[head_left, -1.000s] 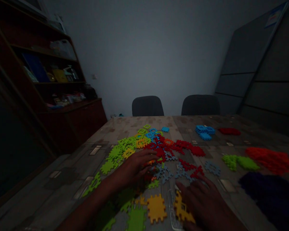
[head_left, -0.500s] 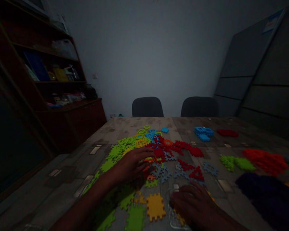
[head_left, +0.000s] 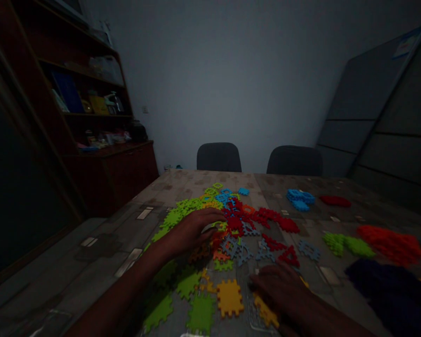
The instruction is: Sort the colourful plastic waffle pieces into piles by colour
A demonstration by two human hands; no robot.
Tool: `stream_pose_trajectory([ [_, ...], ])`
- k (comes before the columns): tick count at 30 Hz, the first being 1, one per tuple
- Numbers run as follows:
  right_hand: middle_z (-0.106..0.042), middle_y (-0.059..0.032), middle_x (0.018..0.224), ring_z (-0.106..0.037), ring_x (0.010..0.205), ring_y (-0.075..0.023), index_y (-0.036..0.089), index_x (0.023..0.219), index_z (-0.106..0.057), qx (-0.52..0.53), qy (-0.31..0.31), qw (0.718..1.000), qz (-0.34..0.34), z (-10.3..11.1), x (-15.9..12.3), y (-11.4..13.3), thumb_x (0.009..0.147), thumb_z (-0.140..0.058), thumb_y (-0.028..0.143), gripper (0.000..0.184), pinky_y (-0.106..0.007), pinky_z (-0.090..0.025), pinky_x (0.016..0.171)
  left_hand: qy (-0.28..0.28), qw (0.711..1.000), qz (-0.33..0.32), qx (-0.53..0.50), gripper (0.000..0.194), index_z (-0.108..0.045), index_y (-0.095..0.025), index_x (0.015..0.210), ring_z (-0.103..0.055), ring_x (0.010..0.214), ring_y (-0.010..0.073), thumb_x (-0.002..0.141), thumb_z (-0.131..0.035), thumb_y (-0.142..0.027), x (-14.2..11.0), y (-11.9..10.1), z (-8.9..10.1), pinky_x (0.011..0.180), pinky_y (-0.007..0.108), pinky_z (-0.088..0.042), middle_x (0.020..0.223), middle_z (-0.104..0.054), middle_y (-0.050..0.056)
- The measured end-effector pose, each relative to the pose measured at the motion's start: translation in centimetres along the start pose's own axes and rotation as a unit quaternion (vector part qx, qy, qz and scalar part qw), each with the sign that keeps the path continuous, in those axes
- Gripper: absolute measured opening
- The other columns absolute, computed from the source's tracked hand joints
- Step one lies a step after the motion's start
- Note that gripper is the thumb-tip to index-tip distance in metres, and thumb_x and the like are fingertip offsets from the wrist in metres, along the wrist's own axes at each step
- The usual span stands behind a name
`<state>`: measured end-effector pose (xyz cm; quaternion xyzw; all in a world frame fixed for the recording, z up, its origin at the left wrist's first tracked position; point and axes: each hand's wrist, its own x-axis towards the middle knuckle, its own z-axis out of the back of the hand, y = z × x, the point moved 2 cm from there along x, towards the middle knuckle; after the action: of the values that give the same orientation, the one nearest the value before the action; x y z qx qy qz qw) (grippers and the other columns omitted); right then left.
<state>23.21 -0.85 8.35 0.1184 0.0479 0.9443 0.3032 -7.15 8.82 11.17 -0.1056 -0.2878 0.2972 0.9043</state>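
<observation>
The room is dim. My left hand (head_left: 192,228) reaches forward over a mixed heap of plastic interlocking tiles (head_left: 231,215), its fingers curled down among green, yellow and red pieces; what they hold, if anything, is hidden. My right hand (head_left: 280,288) lies low near the table's front edge, fingers bent, resting on a yellow tile (head_left: 266,314) and a clear flat piece. A square yellow tile (head_left: 229,297) lies just left of it, and green tiles (head_left: 196,314) lie further left.
Sorted piles sit on the patterned table (head_left: 126,234): blue (head_left: 299,199), red (head_left: 335,201), light green (head_left: 347,244), orange-red (head_left: 393,236), dark purple (head_left: 389,281). Two dark chairs (head_left: 218,157) stand at the far edge. A wooden shelf unit (head_left: 91,121) fills the left wall.
My left hand has moved a little forward and up into the heap. My right hand has drawn its fingers in and slid slightly left over the yellow tile. The camera shifted slightly.
</observation>
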Motion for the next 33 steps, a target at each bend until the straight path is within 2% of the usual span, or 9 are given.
stream_pose_trajectory([
  [3,-0.071,-0.0054,0.14,-0.065,0.129,-0.0286,0.03,0.158,-0.048,-0.025,-0.01,1.0,-0.004,-0.3,-0.3,-0.1,0.078,-0.059,0.011,0.084,-0.047,-0.051,0.112,0.004,1.0,0.003,0.004,0.042,-0.065,-0.025,0.135,-0.063,0.13,0.0238,0.098,-0.058,-0.006,0.1,-0.1,0.4,0.113,0.043,-0.05,0.139,-0.068,0.008],
  [7,-0.069,-0.0063,0.144,-0.064,0.131,-0.0284,0.028,0.16,-0.046,-0.042,-0.035,0.998,-0.015,-0.3,-0.6,-0.4,0.08,-0.065,0.017,0.083,-0.042,-0.053,0.109,0.005,1.0,0.011,0.013,0.039,-0.066,-0.023,0.133,-0.063,0.131,0.0235,0.099,-0.054,-0.007,0.0,-0.1,1.0,0.114,0.043,-0.049,0.14,-0.068,0.009],
  [11,-0.07,-0.0059,0.142,-0.066,0.128,-0.0292,0.031,0.161,-0.043,-0.03,-0.033,0.999,-0.008,-0.7,-0.5,-0.6,0.081,-0.064,0.017,0.084,-0.045,-0.052,0.11,0.0,0.999,0.025,0.023,0.031,-0.069,-0.021,0.127,-0.064,0.128,0.0234,0.101,-0.055,-0.013,-0.1,0.3,1.7,0.112,0.039,-0.049,0.137,-0.07,0.01],
  [15,-0.071,-0.0081,0.14,-0.064,0.13,-0.0309,0.028,0.155,-0.051,0.005,-0.033,0.999,-0.01,-1.7,-0.3,-0.7,0.087,-0.061,0.026,0.069,-0.051,-0.046,0.115,-0.014,0.997,0.067,0.042,0.029,-0.069,-0.02,0.127,-0.066,0.126,0.0249,0.1,-0.057,-0.018,-0.7,1.8,3.0,0.111,0.041,-0.05,0.134,-0.072,0.011],
  [19,-0.072,-0.011,0.137,-0.061,0.132,-0.0349,0.026,0.153,-0.051,0.025,-0.068,0.997,-0.032,-2.7,-0.3,-0.9,0.091,-0.058,0.041,0.064,-0.058,-0.04,0.118,-0.027,0.988,0.137,0.07,0.028,-0.071,-0.018,0.123,-0.069,0.119,0.0273,0.097,-0.059,-0.018,-1.9,4.2,4.5,0.108,0.045,-0.051,0.128,-0.074,0.013],
  [22,-0.073,-0.0099,0.135,-0.062,0.131,-0.034,0.027,0.151,-0.053,0.005,-0.108,0.993,-0.036,-3.1,-0.5,-1.4,0.092,-0.055,0.035,0.06,-0.057,-0.041,0.118,-0.016,0.98,0.184,0.08,0.026,-0.072,-0.018,0.12,-0.072,0.112,0.0269,0.097,-0.06,-0.019,-2.7,5.4,4.9,0.104,0.045,-0.053,0.124,-0.076,0.012],
  [26,-0.078,-0.007,0.123,-0.07,0.116,-0.0309,0.031,0.147,-0.058,-0.01,-0.136,0.99,-0.023,-3.4,-0.4,-2.4,0.089,-0.052,0.021,0.06,-0.053,-0.05,0.109,0.024,0.971,0.224,0.08,0.023,-0.072,-0.017,0.121,-0.072,0.111,0.026,0.1,-0.069,-0.025,-3.2,6.5,3.9,0.102,0.046,-0.055,0.122,-0.075,0.01],
  [30,-0.08,-0.0066,0.115,-0.072,0.11,-0.0324,0.034,0.147,-0.059,-0.032,-0.152,0.988,-0.014,-4.0,-0.1,-3.0,0.088,-0.052,0.018,0.062,-0.054,-0.054,0.102,0.041,0.957,0.269,0.101,0.029,-0.068,-0.017,0.125,-0.066,0.123,0.0293,0.102,-0.072,-0.033,-3.5,7.7,1.8,0.108,0.055,-0.051,0.132,-0.069,0.011],
  [33,-0.08,-0.0058,0.112,-0.073,0.106,-0.0313,0.034,0.138,-0.064,-0.041,-0.155,0.987,-0.014,-4.7,-0.1,-3.3,0.09,-0.053,0.019,0.051,-0.053,-0.055,0.101,0.053,0.942,0.307,0.122,0.032,-0.066,-0.018,0.128,-0.065,0.121,0.0298,0.102,-0.072,-0.035,-3.9,8.4,0.2,0.106,0.055,-0.053,0.134,-0.066,0.011],
])
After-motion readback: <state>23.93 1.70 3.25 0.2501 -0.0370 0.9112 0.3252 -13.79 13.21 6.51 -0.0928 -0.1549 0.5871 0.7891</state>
